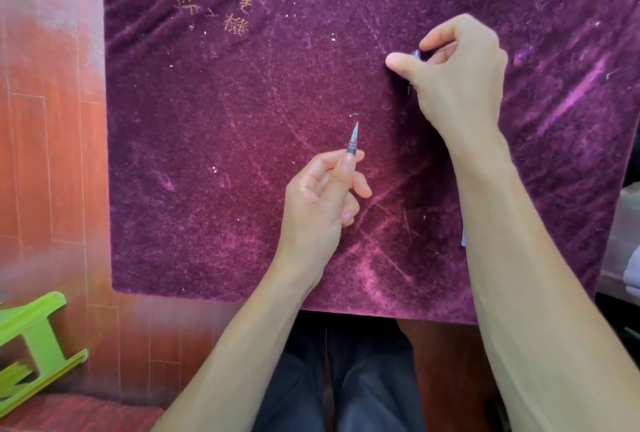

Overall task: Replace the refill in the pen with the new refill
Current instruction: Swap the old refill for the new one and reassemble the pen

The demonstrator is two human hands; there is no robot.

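My left hand (323, 196) grips a pen (353, 140) near the middle of the purple velvet cloth (225, 154); its clear cone tip points up and away, and the barrel is hidden in my fist. My right hand (457, 75) is curled further back and to the right, pinching a small bluish-clear piece (415, 55) between thumb and fingers. I cannot tell whether that piece is the cap or part of a refill. A thin pale strip (463, 239) peeks out from beside my right forearm.
The cloth covers a table, with gold embroidery (235, 21) at its far left. Red wooden floor (52, 120) lies to the left. A green plastic stool (31, 345) stands at the lower left. My dark trousers (346, 379) show below the table edge.
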